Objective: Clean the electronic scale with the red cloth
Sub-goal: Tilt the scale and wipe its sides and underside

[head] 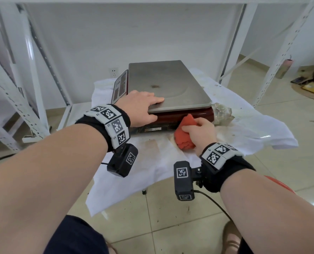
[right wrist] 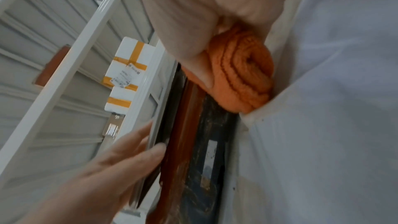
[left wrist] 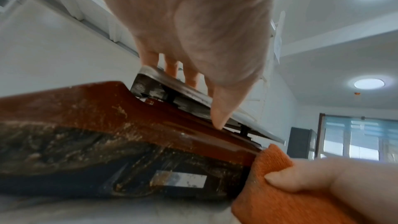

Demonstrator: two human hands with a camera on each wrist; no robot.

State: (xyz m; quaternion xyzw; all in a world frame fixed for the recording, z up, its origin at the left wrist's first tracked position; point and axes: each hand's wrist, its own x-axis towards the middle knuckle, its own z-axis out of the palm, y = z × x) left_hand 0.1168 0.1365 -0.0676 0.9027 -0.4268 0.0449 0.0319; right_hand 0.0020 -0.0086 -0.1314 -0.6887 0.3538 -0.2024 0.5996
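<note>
The electronic scale has a steel platter (head: 167,85) with a brown stain and a dirty dark-red body (head: 170,117). It stands on a white sheet. My left hand (head: 143,105) lies on the platter's near-left corner, fingers straight on top and thumb against the rim. The left wrist view shows the same thumb (left wrist: 219,111) at the gap under the platter. My right hand (head: 202,132) grips the bunched red cloth (head: 183,136) and holds it against the body's near side. The cloth (left wrist: 269,193) touches the red edge there. Seen from the right wrist, the cloth (right wrist: 243,77) is rolled in my fist.
The white sheet (head: 244,125) covers a small table and is stained in front of the scale. Crumpled clear plastic (head: 223,112) lies right of the scale. The display panel (head: 120,87) faces left. White metal shelving (head: 33,70) stands behind and beside. Clutter (head: 313,83) sits on the floor far right.
</note>
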